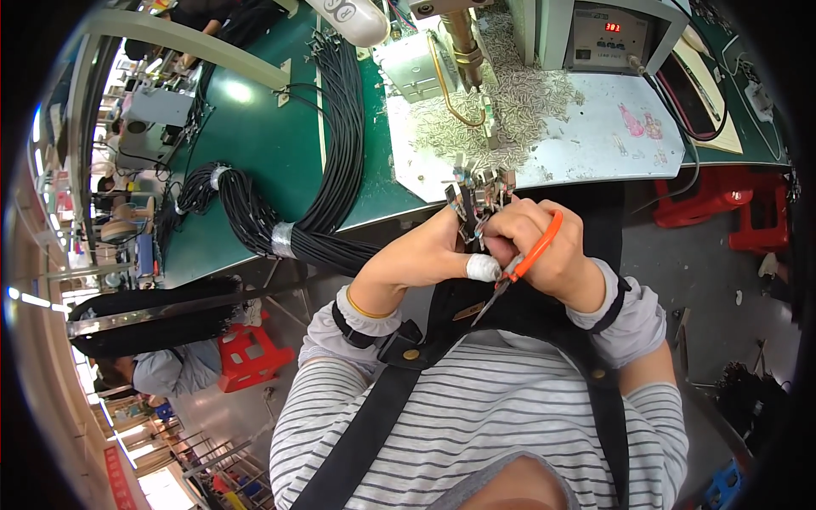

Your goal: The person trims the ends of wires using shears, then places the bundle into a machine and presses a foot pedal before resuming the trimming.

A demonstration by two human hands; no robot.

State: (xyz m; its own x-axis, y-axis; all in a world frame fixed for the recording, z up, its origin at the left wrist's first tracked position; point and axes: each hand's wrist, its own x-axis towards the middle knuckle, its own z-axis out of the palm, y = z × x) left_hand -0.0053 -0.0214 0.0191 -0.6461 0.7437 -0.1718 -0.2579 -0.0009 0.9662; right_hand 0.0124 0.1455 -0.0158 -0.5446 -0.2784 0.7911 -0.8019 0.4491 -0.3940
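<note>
My left hand and my right hand meet close to my chest, just below the bench edge. Both pinch a small cluster of cable ends with metal connectors that sticks up between the fingers. A white wrap covers my left thumb tip. My right hand also holds orange-handled snips, blades pointing down toward my striped shirt.
A thick bundle of black cables runs across the green bench and hangs off its edge. A white plate strewn with metal scraps lies under a press tool. A grey controller box stands behind. Red stools stand on the floor.
</note>
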